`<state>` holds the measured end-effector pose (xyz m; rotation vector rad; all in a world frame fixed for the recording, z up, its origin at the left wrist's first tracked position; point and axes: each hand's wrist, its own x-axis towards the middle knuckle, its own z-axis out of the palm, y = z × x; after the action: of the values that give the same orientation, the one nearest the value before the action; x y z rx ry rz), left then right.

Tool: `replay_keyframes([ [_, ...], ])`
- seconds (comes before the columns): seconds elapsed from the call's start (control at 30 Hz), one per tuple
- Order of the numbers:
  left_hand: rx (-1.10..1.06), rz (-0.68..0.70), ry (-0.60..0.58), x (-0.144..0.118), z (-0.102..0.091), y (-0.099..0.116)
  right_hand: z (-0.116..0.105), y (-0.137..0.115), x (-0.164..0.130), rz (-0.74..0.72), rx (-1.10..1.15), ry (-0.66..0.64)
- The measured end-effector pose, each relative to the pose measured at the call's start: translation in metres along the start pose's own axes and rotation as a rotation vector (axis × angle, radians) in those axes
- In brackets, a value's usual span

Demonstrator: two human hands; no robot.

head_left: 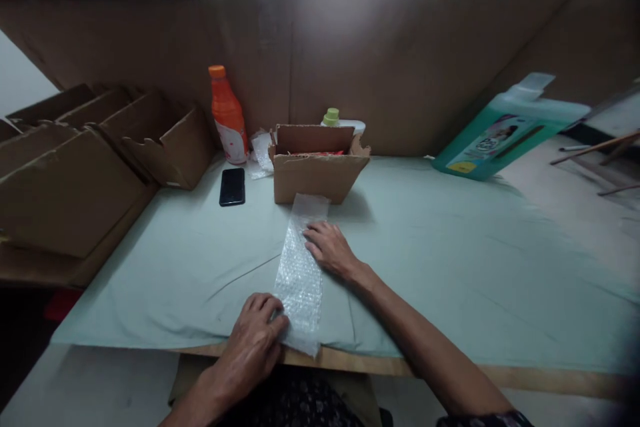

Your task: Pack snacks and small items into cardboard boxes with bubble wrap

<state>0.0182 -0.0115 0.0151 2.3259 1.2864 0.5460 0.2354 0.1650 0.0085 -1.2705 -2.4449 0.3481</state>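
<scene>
A strip of bubble wrap lies flat on the table, running lengthwise from the near edge toward the small cardboard box; its far end reaches the foot of that box and its near end overhangs the table edge slightly. The left hand rests on the near end of the strip, fingers bent and pressed down on its left edge, not closed around it. The right hand lies palm down on the strip's right side about midway along, fingers extended and flat on the plastic, holding nothing. The table is covered with a pale green cloth, creased in a few places. The small box stands open, flaps up, with something red showing inside; contents otherwise not legible. Just behind it, 1 white bottle with a green cap. To the box's left, 1 black phone lies flat, screen dark, and behind it stands 1 orange bottle, upright, beside some crumpled clear plastic. Farther left, several empty cardboard boxes are stacked at the table edge. At far right, 1 large teal jug leans tilted against the cardboard wall that backs the table.
</scene>
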Motion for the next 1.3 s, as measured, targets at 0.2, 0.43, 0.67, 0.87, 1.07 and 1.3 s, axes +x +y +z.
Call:
replay_keyframes([
  [0.2,-0.338,-0.032,0.066,-0.009,-0.013,0.02,-0.045,-0.019,-0.065,-0.058,0.263,-0.116],
  [0.43,-0.409,-0.366,0.047,0.04,-0.014,-0.001,-0.027,-0.061,-0.122,0.225,0.539,-0.09],
  [0.67,-0.114,-0.356,0.15,0.046,0.02,-0.021,0.002,-0.056,-0.117,0.171,0.044,0.244],
  [0.87,-0.053,-0.299,0.177,0.044,0.022,-0.023,-0.016,-0.064,-0.134,-0.159,0.104,0.044],
  [1.07,-0.16,-0.02,0.285,0.011,0.006,-0.005,-0.003,-0.067,-0.127,-0.105,0.231,0.029],
  [1.3,-0.175,-0.233,0.223,0.018,0.023,-0.01,-0.008,-0.068,-0.131,0.044,0.231,0.24],
])
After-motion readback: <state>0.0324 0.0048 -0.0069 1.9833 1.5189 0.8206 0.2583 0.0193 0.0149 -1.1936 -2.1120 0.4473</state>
